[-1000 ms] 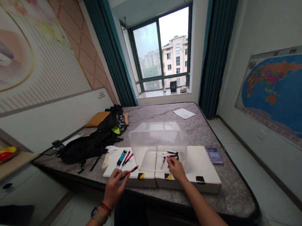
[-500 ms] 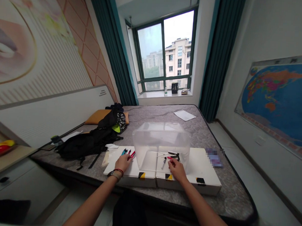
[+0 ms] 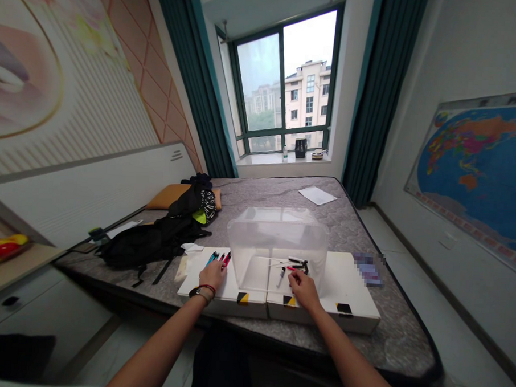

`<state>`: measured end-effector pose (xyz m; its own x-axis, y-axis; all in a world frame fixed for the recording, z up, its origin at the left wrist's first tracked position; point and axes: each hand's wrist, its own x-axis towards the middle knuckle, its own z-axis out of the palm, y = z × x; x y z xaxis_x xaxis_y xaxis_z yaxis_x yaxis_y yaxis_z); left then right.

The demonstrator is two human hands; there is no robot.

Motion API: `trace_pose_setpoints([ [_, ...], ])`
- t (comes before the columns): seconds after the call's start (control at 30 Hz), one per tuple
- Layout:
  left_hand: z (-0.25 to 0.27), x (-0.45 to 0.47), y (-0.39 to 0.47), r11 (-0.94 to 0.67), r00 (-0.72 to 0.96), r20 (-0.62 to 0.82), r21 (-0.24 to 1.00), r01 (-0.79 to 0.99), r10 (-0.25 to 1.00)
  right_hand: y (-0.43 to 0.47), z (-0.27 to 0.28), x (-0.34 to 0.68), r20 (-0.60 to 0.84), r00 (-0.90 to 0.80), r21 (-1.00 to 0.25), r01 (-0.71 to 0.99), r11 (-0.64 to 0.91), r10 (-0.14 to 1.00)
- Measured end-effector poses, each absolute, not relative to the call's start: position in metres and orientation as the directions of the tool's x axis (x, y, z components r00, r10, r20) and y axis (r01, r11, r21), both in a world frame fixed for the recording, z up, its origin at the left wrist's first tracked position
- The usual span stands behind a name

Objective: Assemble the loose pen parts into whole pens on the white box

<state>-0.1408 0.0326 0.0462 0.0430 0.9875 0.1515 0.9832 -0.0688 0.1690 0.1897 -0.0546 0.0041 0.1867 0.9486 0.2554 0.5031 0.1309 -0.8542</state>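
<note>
On the left part of the white box surface (image 3: 245,295), several pens (image 3: 212,259) lie side by side, blue and red. My left hand (image 3: 214,275) is closed at their near ends, its fingertips on a red pen (image 3: 226,259). A clear plastic bin (image 3: 277,234) rests on its side, its opening towards me. Reaching into that opening, my right hand (image 3: 304,291) has its fingers pinched together at another red pen (image 3: 294,268); the exact grip is small and partly hidden. Around it lie a grey-white marker (image 3: 281,277) and several black and white pens (image 3: 298,260).
The white surface lies on a grey mattress (image 3: 258,193). A black backpack (image 3: 140,242) and a tan cushion (image 3: 168,196) are at the left, with crumpled tissue (image 3: 192,247) nearer. White paper (image 3: 318,195) lies far right; a blurred item (image 3: 368,269) sits beside the right edge.
The red pen at my left hand has turned from slanted to more in line with the pens beside it, and that hand has shifted slightly. My right hand stays at nearly the same spot.
</note>
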Motion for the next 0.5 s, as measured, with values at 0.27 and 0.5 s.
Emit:
trace_pose_setpoints([
  [0.27, 0.048, -0.139, 0.042, 0.144, -0.182, 0.074, 0.358, 0.923, 0.981, -0.055, 0.007, 0.190, 0.256, 0.191, -0.844, 0.523, 0.122, 0.948],
  [0.5, 0.056, -0.127, 0.044, 0.243, -0.229, -0.085, 0.242, 0.939, 0.970, -0.055, 0.006, 0.190, 0.266, 0.192, -0.835, 0.537, 0.125, 0.945],
])
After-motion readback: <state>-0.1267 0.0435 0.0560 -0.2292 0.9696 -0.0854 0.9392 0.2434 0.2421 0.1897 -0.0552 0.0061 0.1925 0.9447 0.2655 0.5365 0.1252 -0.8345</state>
